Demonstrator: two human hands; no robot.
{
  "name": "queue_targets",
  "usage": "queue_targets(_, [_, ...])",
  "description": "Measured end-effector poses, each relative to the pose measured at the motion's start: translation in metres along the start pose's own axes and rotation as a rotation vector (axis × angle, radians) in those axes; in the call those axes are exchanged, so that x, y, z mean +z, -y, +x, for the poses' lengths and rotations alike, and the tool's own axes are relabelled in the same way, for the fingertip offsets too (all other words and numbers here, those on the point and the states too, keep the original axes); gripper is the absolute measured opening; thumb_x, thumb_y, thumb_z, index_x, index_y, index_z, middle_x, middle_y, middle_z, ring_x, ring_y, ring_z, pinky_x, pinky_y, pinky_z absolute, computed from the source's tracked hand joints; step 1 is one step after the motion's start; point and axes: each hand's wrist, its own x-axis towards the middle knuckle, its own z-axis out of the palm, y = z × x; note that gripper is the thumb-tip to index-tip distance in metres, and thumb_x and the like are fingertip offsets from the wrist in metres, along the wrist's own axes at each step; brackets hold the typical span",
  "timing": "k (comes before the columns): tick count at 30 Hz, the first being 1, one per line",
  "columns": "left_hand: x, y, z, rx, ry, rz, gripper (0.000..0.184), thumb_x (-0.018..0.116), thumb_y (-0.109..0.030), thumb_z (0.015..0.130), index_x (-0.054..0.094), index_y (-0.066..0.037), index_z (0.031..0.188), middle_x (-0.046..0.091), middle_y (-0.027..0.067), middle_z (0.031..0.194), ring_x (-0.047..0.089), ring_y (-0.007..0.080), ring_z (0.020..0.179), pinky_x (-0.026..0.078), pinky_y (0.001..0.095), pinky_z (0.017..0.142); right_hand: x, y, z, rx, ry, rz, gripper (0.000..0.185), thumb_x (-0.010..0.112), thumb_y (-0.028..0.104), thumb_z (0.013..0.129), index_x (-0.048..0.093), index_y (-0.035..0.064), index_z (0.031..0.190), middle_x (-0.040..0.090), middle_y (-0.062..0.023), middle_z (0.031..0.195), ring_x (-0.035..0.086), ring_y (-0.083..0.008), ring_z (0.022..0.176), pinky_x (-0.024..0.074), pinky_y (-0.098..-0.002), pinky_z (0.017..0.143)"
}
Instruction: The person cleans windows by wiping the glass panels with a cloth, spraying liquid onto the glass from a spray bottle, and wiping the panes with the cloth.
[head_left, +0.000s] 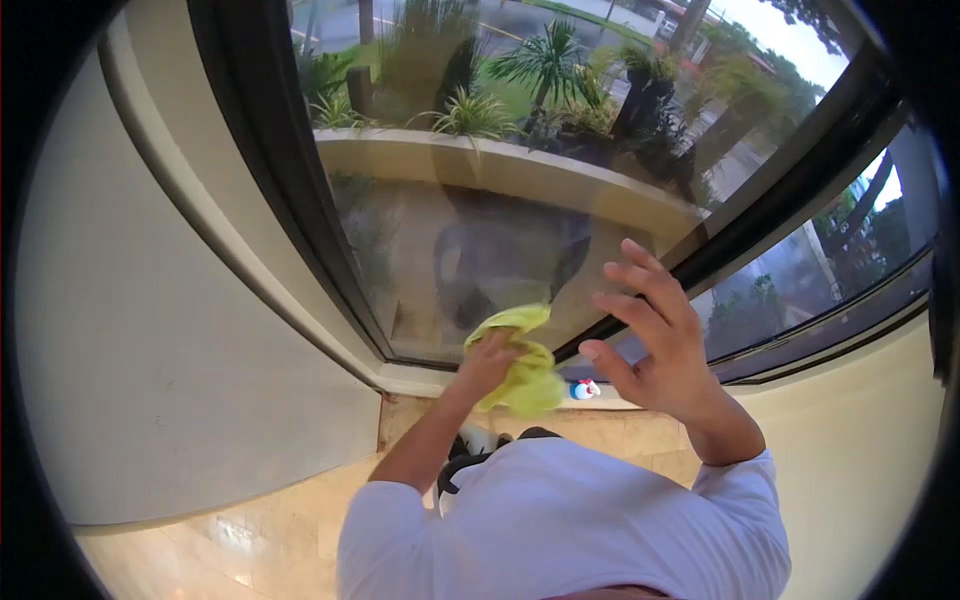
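Observation:
A yellow-green cleaning cloth (535,385) is bunched in my left hand (490,362), close to the lower part of the glass pane (400,240). Part of the cloth hangs down and is blurred. Whether it touches the glass I cannot tell. My right hand (655,340) is raised in front of the dark window frame (760,215), fingers spread and holding nothing. Below and between the hands, a small spray bottle (584,389) with a blue-and-white body and some red on top stands on the sill (630,398).
White walls (200,350) flank the window on the left and right. Beneath me is a tiled floor (240,540). Beyond the glass are a low planter wall (520,155), palms and a street. A second pane (770,300) lies to the right of the dark frame.

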Motion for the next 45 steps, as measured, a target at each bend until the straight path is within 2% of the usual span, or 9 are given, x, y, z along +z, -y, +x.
queue_targets(3, [-0.044, 0.027, -0.029, -0.4, 0.328, -0.094, 0.039, 0.055, -0.006, 0.093, 0.062, -0.012, 0.131, 0.06, 0.0206, 0.127, 0.055, 0.0391, 0.12, 0.046, 0.0454, 0.103, 0.01, -0.003, 0.004, 0.021, -0.008, 0.013, 0.038, 0.085, 0.024, 0.074, 0.068, 0.0042, 0.102, 0.063, -0.0161, 0.118, 0.057, -0.0411, 0.124, 0.0512, -0.0488, 0.097])
queue_targets(9, [-0.163, 0.059, -0.047, -0.402, -0.899, -0.74, 0.041, 0.054, -0.015, 0.104, 0.045, 0.0, 0.141, 0.055, 0.0129, 0.135, 0.055, 0.0205, 0.12, 0.044, 0.0352, 0.105, 0.058, 0.0, -0.002, -0.036, -0.012, -0.007, 0.039, 0.084, 0.028, 0.077, 0.067, 0.0064, 0.105, 0.062, -0.0141, 0.118, 0.057, -0.0386, 0.124, 0.0505, -0.0482, 0.098])
queue_targets(14, [-0.223, 0.099, 0.02, -0.008, -0.934, 0.564, 0.073, 0.035, -0.053, 0.105, 0.035, 0.001, 0.153, 0.029, 0.0298, 0.156, 0.019, 0.0488, 0.146, 0.013, 0.0591, 0.118, 0.051, -0.013, -0.032, 0.037, -0.043, 0.037, 0.037, 0.083, 0.028, 0.078, 0.067, 0.0067, 0.104, 0.062, -0.0139, 0.117, 0.057, -0.0379, 0.124, 0.0504, -0.0482, 0.099])
queue_targets(17, [-0.16, 0.07, 0.094, -0.226, -1.389, 0.418, 0.074, 0.036, -0.055, 0.104, 0.036, 0.001, 0.152, 0.036, 0.0292, 0.15, 0.026, 0.0494, 0.14, 0.012, 0.0632, 0.117, 0.03, -0.024, -0.057, 0.14, -0.065, 0.034, 0.036, 0.083, 0.026, 0.078, 0.067, 0.0064, 0.103, 0.062, -0.0138, 0.117, 0.057, -0.0384, 0.124, 0.0504, -0.0482, 0.099])
queue_targets(26, [0.003, -0.101, 0.158, 0.181, -0.224, -0.353, 0.044, 0.07, -0.028, 0.087, 0.061, -0.013, 0.128, 0.065, 0.0085, 0.122, 0.061, 0.0298, 0.113, 0.049, 0.0458, 0.093, 0.011, -0.03, -0.054, 0.193, -0.165, 0.0, 0.037, 0.085, 0.021, 0.075, 0.069, 0.0037, 0.104, 0.064, -0.0159, 0.118, 0.058, -0.0436, 0.124, 0.0511, -0.0487, 0.097])
queue_targets(28, [-0.065, -0.065, 0.113, 0.026, -0.213, 0.137, 0.042, 0.068, -0.028, 0.091, 0.062, -0.009, 0.127, 0.066, 0.009, 0.122, 0.064, 0.0272, 0.106, 0.05, 0.0451, 0.092, 0.004, -0.037, -0.065, 0.168, -0.178, -0.056, 0.037, 0.085, 0.025, 0.074, 0.068, 0.0056, 0.1, 0.064, -0.0129, 0.113, 0.06, -0.0403, 0.12, 0.0525, -0.0476, 0.096])
queue_targets(31, [-0.088, 0.061, 0.099, -0.06, -1.073, -0.965, 0.04, 0.056, -0.032, 0.103, 0.052, -0.007, 0.133, 0.053, 0.013, 0.128, 0.055, 0.0285, 0.114, 0.05, 0.0483, 0.097, -0.019, -0.049, -0.09, 0.212, -0.229, -0.201, 0.034, 0.085, 0.02, 0.073, 0.069, 0.0047, 0.099, 0.066, -0.0139, 0.109, 0.062, -0.0401, 0.116, 0.0536, -0.0468, 0.095])
queue_targets(33, [-0.136, 0.022, 0.122, -0.089, -1.431, -0.22, 0.042, 0.052, -0.035, 0.104, 0.052, -0.003, 0.131, 0.044, 0.0237, 0.135, 0.051, 0.0392, 0.118, 0.042, 0.0551, 0.105, -0.023, -0.059, -0.112, 0.225, -0.289, -0.268, 0.03, 0.083, 0.015, 0.074, 0.069, 0.0033, 0.099, 0.067, -0.0152, 0.108, 0.064, -0.0399, 0.114, 0.0546, -0.0465, 0.094])
queue_targets(45, [0.107, -0.075, 0.167, 0.812, -0.705, 0.298, 0.037, 0.063, -0.022, 0.086, 0.068, -0.015, 0.122, 0.067, 0.0124, 0.118, 0.063, 0.0353, 0.109, 0.045, 0.0547, 0.097, 0.034, -0.105, -0.078, -0.566, -0.365, -0.596, 0.041, 0.067, 0.025, 0.091, 0.061, -0.0065, 0.116, 0.063, -0.0252, 0.108, 0.063, -0.0387, 0.099, 0.0506, -0.0435, 0.082])
